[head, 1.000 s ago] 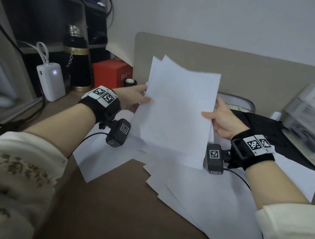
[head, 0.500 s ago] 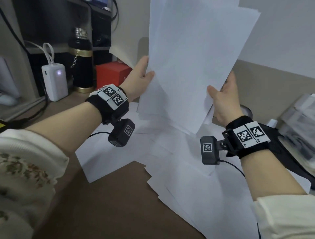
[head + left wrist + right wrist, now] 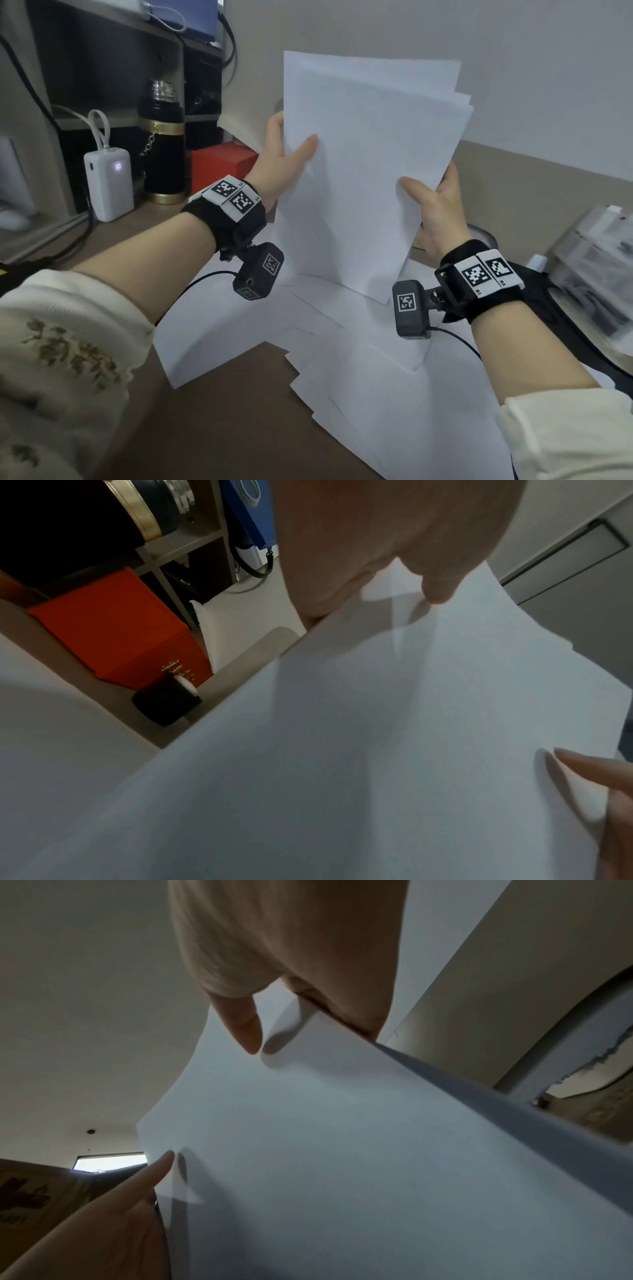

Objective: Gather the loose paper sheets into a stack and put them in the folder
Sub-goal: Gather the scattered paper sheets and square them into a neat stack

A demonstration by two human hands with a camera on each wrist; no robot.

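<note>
Above the desk: you hold a bundle of white sheets (image 3: pixel 370 178) upright between both hands, its lower edge resting on the loose sheets (image 3: pixel 394 394) spread below.
Left hand (image 3: pixel 281 164): yours grips the bundle's left edge, thumb laid across the front, fingers behind the paper and hidden in the head view.
Right hand (image 3: pixel 435 202): yours clasps the right edge lower down, thumb on the front face, fingers wrapped behind.
Bundle edges: top corners fan apart, sheets not squared.
Left wrist view: thumb tip presses the sheet near its edge; the other hand's thumb shows at lower right.
Right wrist view: thumb pressed on the paper face, sheet edge tucked into the palm.
Loose sheets: overlapping, skewed, covering the brown desk (image 3: pixel 222 411) from centre to right.
Folder: cannot tell which item it is; a dark flat object (image 3: pixel 548 301) lies at right, partly under your right wrist.
Background: white power bank (image 3: pixel 109 181), black flask (image 3: pixel 164 150), red box (image 3: pixel 219 164) at the left rear.
</note>
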